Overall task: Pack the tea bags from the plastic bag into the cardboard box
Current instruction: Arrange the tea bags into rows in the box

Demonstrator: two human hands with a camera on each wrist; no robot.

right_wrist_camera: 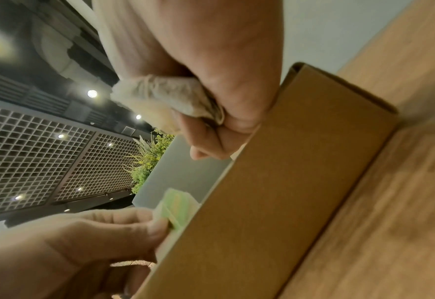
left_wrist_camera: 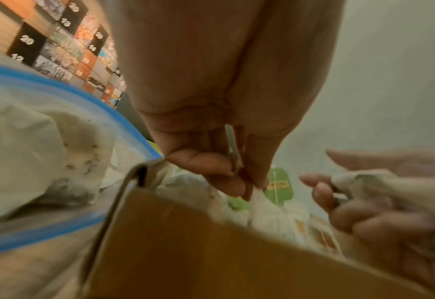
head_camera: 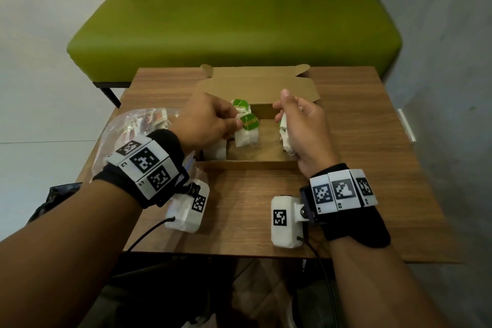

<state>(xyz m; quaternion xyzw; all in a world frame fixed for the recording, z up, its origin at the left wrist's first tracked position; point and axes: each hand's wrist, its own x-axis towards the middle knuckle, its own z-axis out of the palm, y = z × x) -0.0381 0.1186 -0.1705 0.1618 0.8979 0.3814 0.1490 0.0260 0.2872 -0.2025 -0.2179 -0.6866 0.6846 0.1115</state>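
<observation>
An open cardboard box (head_camera: 250,164) lies flat on the wooden table (head_camera: 239,200), lid folded back. My left hand (head_camera: 213,120) is over the box's left part and pinches a white tea bag (head_camera: 247,133) with a green tag (head_camera: 249,122); another tea bag (head_camera: 241,105) stands behind it. In the left wrist view my fingertips (left_wrist_camera: 226,182) pinch the tea bag (left_wrist_camera: 262,212) above the box wall (left_wrist_camera: 185,242). My right hand (head_camera: 300,125) grips a bunch of tea bags (head_camera: 284,133) over the box's right part, crumpled in the fist (right_wrist_camera: 170,97). The plastic bag (head_camera: 133,125) lies left of the box.
A green bench (head_camera: 234,21) stands behind the table. The plastic bag's blue zip edge (left_wrist_camera: 58,85) lies close to the box corner, with more tea bags inside. A small white object (head_camera: 406,125) lies on the floor to the right.
</observation>
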